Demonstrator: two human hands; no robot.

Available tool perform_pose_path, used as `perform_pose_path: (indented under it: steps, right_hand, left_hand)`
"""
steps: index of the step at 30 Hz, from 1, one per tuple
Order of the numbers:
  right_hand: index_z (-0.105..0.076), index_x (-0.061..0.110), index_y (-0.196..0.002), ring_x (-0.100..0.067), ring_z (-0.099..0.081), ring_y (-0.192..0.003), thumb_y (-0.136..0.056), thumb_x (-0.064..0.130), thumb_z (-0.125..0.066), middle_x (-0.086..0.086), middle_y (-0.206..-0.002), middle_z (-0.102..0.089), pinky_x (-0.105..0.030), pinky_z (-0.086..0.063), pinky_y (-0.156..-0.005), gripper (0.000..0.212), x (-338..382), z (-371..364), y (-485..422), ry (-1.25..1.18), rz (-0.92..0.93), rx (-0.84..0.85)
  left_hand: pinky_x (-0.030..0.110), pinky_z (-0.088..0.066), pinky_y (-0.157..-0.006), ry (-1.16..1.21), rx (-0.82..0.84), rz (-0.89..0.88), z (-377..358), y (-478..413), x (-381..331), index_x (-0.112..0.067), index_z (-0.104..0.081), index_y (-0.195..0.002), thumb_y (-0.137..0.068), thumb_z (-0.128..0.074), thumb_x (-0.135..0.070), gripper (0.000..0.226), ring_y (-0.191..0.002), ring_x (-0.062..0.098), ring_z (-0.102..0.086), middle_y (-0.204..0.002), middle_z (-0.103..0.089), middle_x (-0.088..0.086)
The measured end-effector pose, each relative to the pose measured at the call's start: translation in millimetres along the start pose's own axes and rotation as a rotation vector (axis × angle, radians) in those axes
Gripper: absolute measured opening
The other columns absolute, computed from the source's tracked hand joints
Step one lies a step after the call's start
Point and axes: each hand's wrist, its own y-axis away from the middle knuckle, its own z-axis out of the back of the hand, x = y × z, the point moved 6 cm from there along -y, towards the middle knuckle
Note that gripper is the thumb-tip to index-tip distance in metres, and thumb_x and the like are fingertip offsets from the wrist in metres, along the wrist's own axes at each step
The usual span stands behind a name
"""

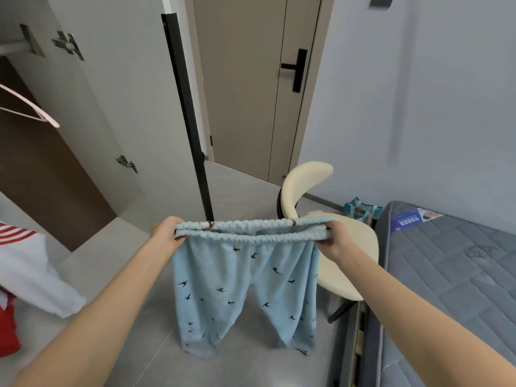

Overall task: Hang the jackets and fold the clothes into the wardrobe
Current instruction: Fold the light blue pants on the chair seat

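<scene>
— Pyjama trousers (pixel 245 289): hanging in mid-air over the floor (pixel 117 247), just beside the cream chair (pixel 343 247), waistband stretched level.

— Grip?

— Left hand (pixel 167 233) pinching one waistband end, right hand (pixel 333 237) pinching the other, fingers closed on the elastic.

— Best way to fold?

— Probably bring both ends together, match leg on leg, keep seams aligned, smooth flat on the mattress (pixel 452 275), then halve before shelving in the wardrobe (pixel 42 163).

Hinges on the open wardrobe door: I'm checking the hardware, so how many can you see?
2. One hinge sits near the top of the wardrobe door, the other hinge lower down on the same inner face. More may lie out of view.
</scene>
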Motion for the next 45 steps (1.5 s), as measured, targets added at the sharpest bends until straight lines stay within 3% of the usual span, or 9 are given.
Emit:
perform_pose_path:
  steps: [4, 7, 10, 14, 18, 23, 32, 39, 45]
  right_hand:
    - [-0.045, -0.007, -0.134, -0.033, -0.056, -0.107, -0.094, 0.0, -0.042, -0.027, -0.137, -0.048, -0.036, -0.051, -0.069, 0.041, 7.4, 18.9, 3.4, 0.076, 0.036, -0.033]
    - [-0.06, 0.003, -0.101, -0.032, -0.06, -0.09, -0.089, -0.002, -0.049, -0.022, -0.111, -0.06, -0.031, -0.047, -0.051, 0.017, 21.5, 25.8, 7.6, 0.22, 0.195, 0.026]
    - [-0.061, 0.003, -0.106, -0.03, -0.061, -0.099, -0.089, 0.0, -0.054, -0.02, -0.112, -0.062, -0.044, -0.056, -0.081, 0.019, 35.3, 29.4, 9.6, 0.327, 0.355, 0.011]
    - [-0.065, 0.011, -0.107, -0.025, -0.063, -0.102, -0.092, 0.001, -0.051, -0.013, -0.11, -0.066, -0.039, -0.055, -0.086, 0.023, 48.0, 27.7, 17.7, 0.344, 0.488, 0.046]
    - [-0.065, 0.005, -0.104, -0.027, -0.061, -0.101, -0.092, 0.003, -0.043, -0.019, -0.109, -0.065, -0.034, -0.054, -0.082, 0.025, 44.9, -0.9, 27.4, 0.478, 0.361, 0.291]
    - [-0.053, 0.009, -0.079, -0.024, -0.055, -0.076, -0.093, 0.018, -0.037, -0.011, -0.081, -0.055, -0.032, -0.046, -0.069, 0.023, 47.7, -23.6, 51.0, 0.391, 0.183, 0.589]
    - [-0.054, 0.015, -0.093, -0.017, -0.055, -0.081, -0.088, 0.018, -0.058, -0.006, -0.087, -0.058, -0.032, -0.045, -0.075, 0.007, 42.0, -41.9, 51.7, 0.682, 0.356, 0.378]
    - [-0.053, 0.015, -0.091, -0.014, -0.056, -0.074, -0.081, 0.021, -0.068, -0.001, -0.081, -0.058, -0.03, -0.046, -0.069, 0.019, 38.0, -51.6, 56.1, 0.741, 0.426, 0.286]
    - [-0.068, 0.002, -0.093, -0.014, -0.062, -0.078, -0.095, 0.022, -0.057, -0.008, -0.085, -0.068, -0.023, -0.051, -0.07, 0.023, 41.5, -56.9, 67.9, 0.694, 0.361, 0.37]
  left_hand:
    - [0.02, -0.039, -0.043, -0.343, 0.025, -0.245, -14.0, 8.1, -11.4, -0.014, -0.048, -0.07, -0.088, -0.046, 0.008, 0.029, -0.05, 0.015, -0.049, -0.072, -0.05, 0.012]
    - [0.025, -0.038, -0.051, -0.736, 0.273, -0.448, -32.0, 17.3, -15.9, -0.018, -0.054, -0.083, -0.083, -0.052, 0.005, 0.023, -0.063, 0.017, -0.047, -0.082, -0.054, 0.005]
    - [0.021, -0.041, -0.053, -0.912, 0.491, -0.56, -47.8, 29.9, -15.4, -0.019, -0.058, -0.094, -0.08, -0.062, 0.002, 0.026, -0.068, 0.012, -0.05, -0.083, -0.055, -0.001]
    - [0.018, -0.05, -0.066, -0.779, 0.57, -0.581, -62.3, 34.0, -19.8, -0.024, -0.062, -0.102, -0.077, -0.072, -0.001, 0.035, -0.082, 0.009, -0.058, -0.098, -0.061, 0.001]
    - [0.038, -0.053, -0.089, -0.595, 0.609, -0.533, -84.2, 38.4, -13.1, -0.028, -0.064, -0.105, -0.078, -0.072, 0.0, 0.04, -0.097, 0.02, -0.061, -0.107, -0.061, 0.009]
    - [0.024, -0.051, -0.084, -0.454, 0.356, -0.697, -91.0, 35.1, -29.7, -0.026, -0.06, -0.108, -0.082, -0.068, -0.002, 0.037, -0.097, 0.01, -0.056, -0.109, -0.059, 0.0]
    - [0.019, -0.052, -0.07, -0.582, 0.745, -0.562, -138.4, 85.0, 10.8, -0.028, -0.06, -0.102, -0.078, -0.073, -0.001, 0.039, -0.094, 0.016, -0.064, -0.103, -0.066, 0.002]
    - [0.035, -0.058, -0.076, -0.577, 0.88, -0.457, -157.6, 107.6, 34.8, -0.033, -0.054, -0.125, -0.081, -0.065, 0.004, 0.059, -0.087, 0.018, -0.064, -0.102, -0.067, 0.015]
    - [0.032, -0.058, -0.074, -0.625, 0.812, -0.45, -156.0, 96.8, 28.8, -0.029, -0.064, -0.099, -0.08, -0.067, -0.002, 0.034, -0.089, 0.012, -0.063, -0.095, -0.067, 0.0]
